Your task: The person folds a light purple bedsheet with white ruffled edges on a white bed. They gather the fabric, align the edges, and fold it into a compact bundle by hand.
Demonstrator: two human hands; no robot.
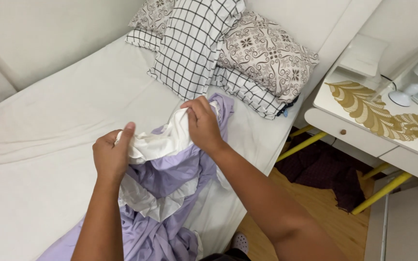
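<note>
- The purple and white cloth [170,169] lies bunched at the edge of the bed [49,145], near me.
- My left hand [112,154] squeezes its white frill tight.
- My right hand [201,123] pinches the same frill higher up.
- Pillows [228,48] sit behind, and a white desk [344,121] stands beside the bed.

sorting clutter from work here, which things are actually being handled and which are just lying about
In hand:
left hand and right hand, both gripping the white and lilac ruffled cloth
bed, under the cloth

Lying about:
checked pillows
patterned pillow
white side table
dark cloth on the floor
</note>
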